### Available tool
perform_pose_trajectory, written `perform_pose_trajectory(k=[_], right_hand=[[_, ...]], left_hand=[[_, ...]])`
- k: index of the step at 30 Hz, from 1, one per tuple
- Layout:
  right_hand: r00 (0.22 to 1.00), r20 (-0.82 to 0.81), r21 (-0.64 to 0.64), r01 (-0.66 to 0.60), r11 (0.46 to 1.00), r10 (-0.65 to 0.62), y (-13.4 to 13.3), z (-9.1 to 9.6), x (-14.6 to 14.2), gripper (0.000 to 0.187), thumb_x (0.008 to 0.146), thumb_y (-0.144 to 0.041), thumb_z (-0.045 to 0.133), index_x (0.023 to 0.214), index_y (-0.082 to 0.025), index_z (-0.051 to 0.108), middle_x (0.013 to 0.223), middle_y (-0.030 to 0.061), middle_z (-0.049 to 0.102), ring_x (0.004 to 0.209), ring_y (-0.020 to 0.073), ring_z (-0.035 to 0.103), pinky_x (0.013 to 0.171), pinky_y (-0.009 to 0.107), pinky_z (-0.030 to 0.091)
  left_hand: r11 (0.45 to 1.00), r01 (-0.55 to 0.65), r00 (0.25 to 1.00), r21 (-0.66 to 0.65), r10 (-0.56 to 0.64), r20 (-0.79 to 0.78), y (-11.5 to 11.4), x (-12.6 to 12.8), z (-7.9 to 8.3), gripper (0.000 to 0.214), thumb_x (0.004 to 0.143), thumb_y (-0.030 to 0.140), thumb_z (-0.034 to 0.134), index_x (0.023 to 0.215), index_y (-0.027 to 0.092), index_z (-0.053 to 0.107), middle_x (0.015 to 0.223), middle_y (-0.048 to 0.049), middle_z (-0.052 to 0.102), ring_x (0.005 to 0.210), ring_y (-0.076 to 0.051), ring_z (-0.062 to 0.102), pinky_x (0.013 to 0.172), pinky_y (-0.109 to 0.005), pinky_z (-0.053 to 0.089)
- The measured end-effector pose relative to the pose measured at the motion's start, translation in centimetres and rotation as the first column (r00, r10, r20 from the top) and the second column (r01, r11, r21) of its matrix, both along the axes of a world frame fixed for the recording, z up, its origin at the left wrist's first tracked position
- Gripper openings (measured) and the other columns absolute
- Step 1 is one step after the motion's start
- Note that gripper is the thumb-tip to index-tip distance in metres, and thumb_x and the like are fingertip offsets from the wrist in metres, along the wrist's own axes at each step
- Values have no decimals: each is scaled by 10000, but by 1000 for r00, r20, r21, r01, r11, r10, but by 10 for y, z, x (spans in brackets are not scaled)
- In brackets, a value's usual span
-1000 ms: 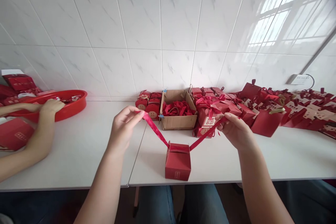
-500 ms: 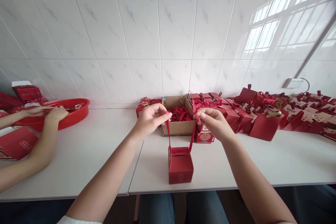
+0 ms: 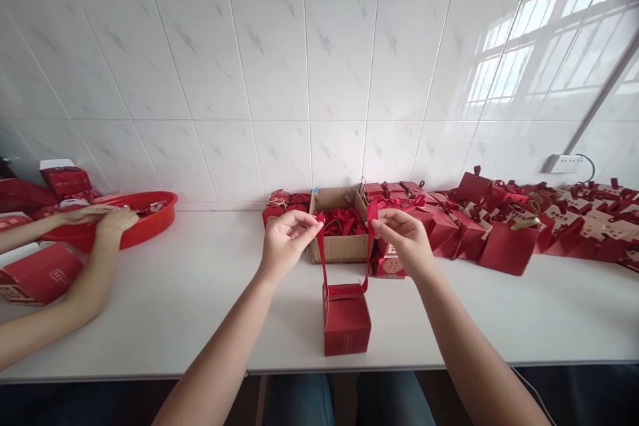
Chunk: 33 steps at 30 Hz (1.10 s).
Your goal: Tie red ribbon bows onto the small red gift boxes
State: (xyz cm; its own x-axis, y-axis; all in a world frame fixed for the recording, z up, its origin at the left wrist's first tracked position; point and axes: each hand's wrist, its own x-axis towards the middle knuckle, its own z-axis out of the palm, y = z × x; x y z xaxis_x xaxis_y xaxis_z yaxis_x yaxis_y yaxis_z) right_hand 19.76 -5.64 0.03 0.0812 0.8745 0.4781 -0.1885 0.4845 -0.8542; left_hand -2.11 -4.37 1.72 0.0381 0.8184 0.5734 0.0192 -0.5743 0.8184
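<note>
Two strands of red ribbon [image 3: 323, 259] pinched above a small red box [image 3: 348, 323].
The fingers [image 3: 306, 235] of the left hand [image 3: 279, 246] and those of the right hand [image 3: 409, 239] are closed thumb-to-fingertip, each pair on one strand; the box stands upright below and between them, near the tabletop [image 3: 200, 319] edge, while a cardboard carton [image 3: 344, 251] sits just beyond. An uneven pull might drag the ribbon sideways through the box top or tip the box; a slack pinch could let a strand slip.

Both arms [image 3: 230, 339] reach forward. The left hand [image 3: 288, 239] and right hand [image 3: 405, 238] are up, each pinching.
</note>
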Motion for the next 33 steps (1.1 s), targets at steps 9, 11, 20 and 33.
perform_pose_trajectory(k=[9,11,20,33], right_hand=[[998,20,-7,61,998,-61,-4,0,-2,185,698,-347,732,760,-193,650,638,-20,566,558,89,460,521,231,348],[997,6,-13,78,997,-78,-3,-3,-4,177,700,-347,730,749,-197,648,630,-27,557,545,84,443,518,230,335],[989,-37,13,-144,990,144,-2,-4,-34,138,702,-345,728,738,-224,674,830,22,681,780,161,599,771,316,449],[987,-119,4,-111,994,111,4,-11,-51,135,679,-315,743,708,-204,672,717,1,660,666,122,568,665,266,448]], left_hand=[[998,-62,998,34,61,13,0,5,8,195,674,258,745,757,181,588,726,7,632,641,-93,551,575,-192,423],[995,-65,998,72,65,-6,1,6,10,155,685,262,732,720,173,611,731,-3,631,641,-98,546,565,-202,417],[998,-26,993,60,33,-117,-2,22,19,308,706,288,708,974,199,585,789,-19,677,578,-99,537,524,-217,395],[978,155,983,-139,-166,-72,5,26,0,244,748,368,665,870,157,680,864,-61,679,818,-168,606,722,-265,464]])
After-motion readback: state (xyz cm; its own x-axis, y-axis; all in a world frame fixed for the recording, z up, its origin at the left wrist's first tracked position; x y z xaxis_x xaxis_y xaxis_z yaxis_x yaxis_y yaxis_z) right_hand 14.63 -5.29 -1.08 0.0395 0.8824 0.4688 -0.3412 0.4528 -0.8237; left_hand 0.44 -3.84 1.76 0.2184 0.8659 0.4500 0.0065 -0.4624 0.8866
